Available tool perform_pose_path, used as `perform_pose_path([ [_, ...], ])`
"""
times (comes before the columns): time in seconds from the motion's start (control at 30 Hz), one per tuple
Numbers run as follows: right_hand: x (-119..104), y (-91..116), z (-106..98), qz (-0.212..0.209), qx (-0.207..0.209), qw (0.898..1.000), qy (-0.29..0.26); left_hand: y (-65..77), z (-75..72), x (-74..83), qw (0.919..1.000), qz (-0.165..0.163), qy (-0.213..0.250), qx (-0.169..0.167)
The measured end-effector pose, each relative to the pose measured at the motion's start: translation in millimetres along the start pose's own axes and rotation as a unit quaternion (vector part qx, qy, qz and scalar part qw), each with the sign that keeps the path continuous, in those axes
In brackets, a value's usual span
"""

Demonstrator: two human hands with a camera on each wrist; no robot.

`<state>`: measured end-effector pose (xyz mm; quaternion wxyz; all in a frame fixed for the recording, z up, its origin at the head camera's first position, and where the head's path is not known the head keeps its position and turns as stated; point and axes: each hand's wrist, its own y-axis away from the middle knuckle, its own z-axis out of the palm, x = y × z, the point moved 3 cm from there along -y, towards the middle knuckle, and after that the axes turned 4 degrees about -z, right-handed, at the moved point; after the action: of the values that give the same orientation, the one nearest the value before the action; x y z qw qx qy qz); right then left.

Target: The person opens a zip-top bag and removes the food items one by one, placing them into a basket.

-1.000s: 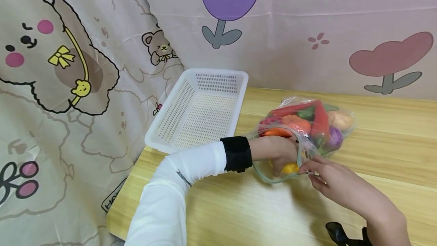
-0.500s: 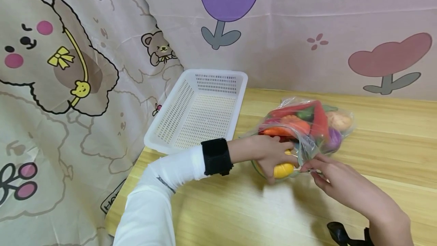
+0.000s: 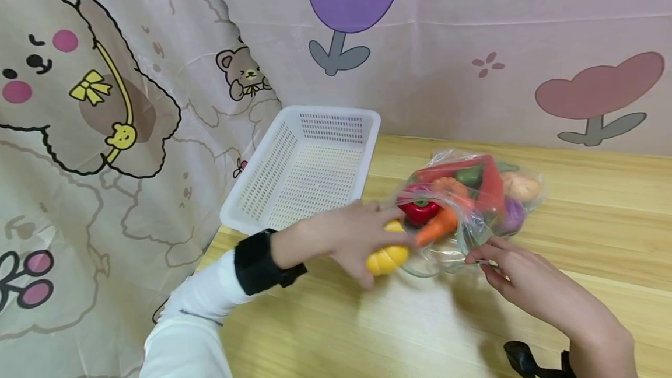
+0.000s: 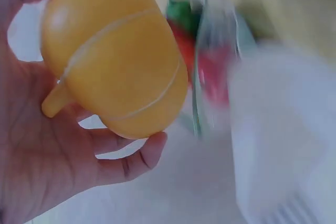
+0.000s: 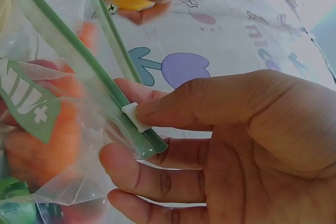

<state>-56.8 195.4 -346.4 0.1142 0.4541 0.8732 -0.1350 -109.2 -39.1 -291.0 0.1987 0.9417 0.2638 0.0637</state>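
Observation:
My left hand (image 3: 349, 235) holds a yellow toy pumpkin (image 3: 387, 259) just left of a clear zip bag's mouth. In the left wrist view, thumb and fingers curl round the pumpkin (image 4: 115, 56), whose pale seam lines and short stem show. My right hand (image 3: 517, 270) pinches the bag's near edge. In the right wrist view, its thumb presses the white slider (image 5: 135, 118) on the green zip strip (image 5: 68, 45). Inside the open bag (image 3: 472, 238) lie a red bell pepper (image 3: 417, 212), a carrot (image 3: 438, 226), a purple eggplant-like piece (image 3: 511, 214) and other toy vegetables.
A white perforated basket (image 3: 341, 111) stands left of the bag, against the patterned cloth (image 3: 173, 28). The wooden table (image 3: 604, 203) extends to the right. A black strap-like object (image 3: 520, 357) lies by the right forearm, at the bottom of the view.
My left hand has drawn out of the bag and moved left, bringing the pumpkin with it. The red pepper and carrot now show at the bag's mouth. The right hand has barely moved.

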Motion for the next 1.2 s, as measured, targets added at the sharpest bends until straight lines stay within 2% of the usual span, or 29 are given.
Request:
perform_pose_path([
  [0.07, 1, 1, 1, 0.001, -0.002, 1.0, 0.0, 14.2, -1.3, -18.3, 0.9981, -0.047, 0.032, 0.023],
  [0.17, 1, 1, 1, 0.004, -0.008, 1.0, 0.0, 31.0, 1.8, -46.8, 0.9884, -0.129, 0.071, 0.039],
  [0.23, 2, 1, 2, 0.005, -0.009, 1.0, -0.001, 37.8, 8.2, -62.3, 0.9812, -0.17, 0.085, 0.035],
  [0.3, 2, 1, 2, 0.005, -0.01, 1.0, -0.002, 40.4, 18.2, -73.7, 0.9764, -0.191, 0.099, 0.021],
  [0.47, 1, 1, 2, 0.004, -0.006, 1.0, -0.001, 36.2, 44.1, -86.2, 0.9679, -0.203, 0.147, -0.022],
  [0.63, 1, 1, 1, 0.0, -0.002, 1.0, 0.001, 29.1, 56.8, -90.5, 0.9649, -0.191, 0.176, -0.037],
  [0.77, 1, 1, 1, 0.001, -0.003, 1.0, 0.0, 22.6, 64.1, -92.5, 0.9657, -0.189, 0.171, -0.051],
  [1.0, 0, 1, 0, 0.005, -0.006, 1.0, -0.003, 11.7, 77.6, -94.3, 0.9612, -0.214, 0.159, -0.071],
  [1.2, 0, 0, 0, 0.004, -0.007, 1.0, -0.004, 11.5, 71.7, -93.1, 0.9645, -0.219, 0.134, -0.062],
])
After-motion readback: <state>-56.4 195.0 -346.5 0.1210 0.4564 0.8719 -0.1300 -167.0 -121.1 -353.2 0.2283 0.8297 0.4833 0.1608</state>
